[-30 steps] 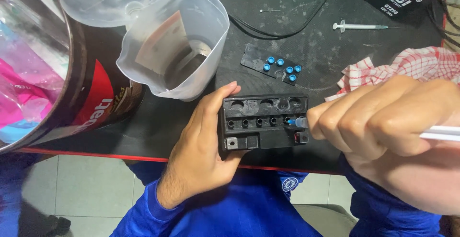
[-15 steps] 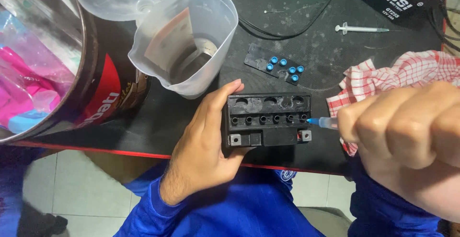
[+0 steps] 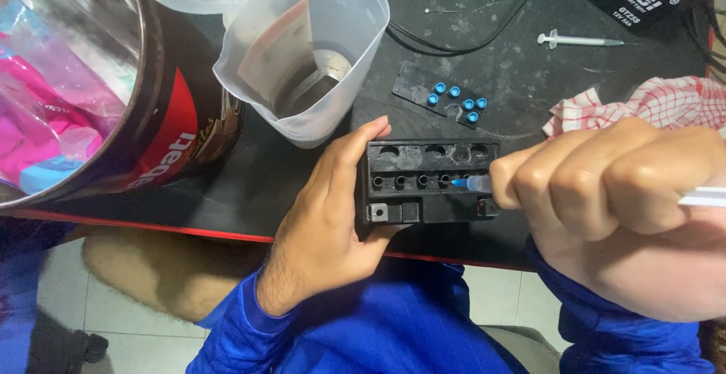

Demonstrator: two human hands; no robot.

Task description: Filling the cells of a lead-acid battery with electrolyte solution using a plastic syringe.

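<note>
At table edge: left hand (image 3: 333, 223) clamps black battery (image 3: 427, 181) by end wall — rigid, likely heavy; right hand (image 3: 612, 207) fisted round syringe (image 3: 476, 184) — light, slippery; tip at fill hole.

- A black surface (image 3: 302, 185) fills most of the view, scuffed and dusted with pale smears and scratches.
- Its near edge carries a thin red trim (image 3: 151, 226) that runs from left to right.
- Below that edge lies a floor (image 3: 151, 328) of light grey tiles with darker grout lines.
- A black cable (image 3: 454, 45) curves across the far part of the surface.
- Light is even and soft; a faint sheen shows on the dark top, with no hard shadows.
</note>
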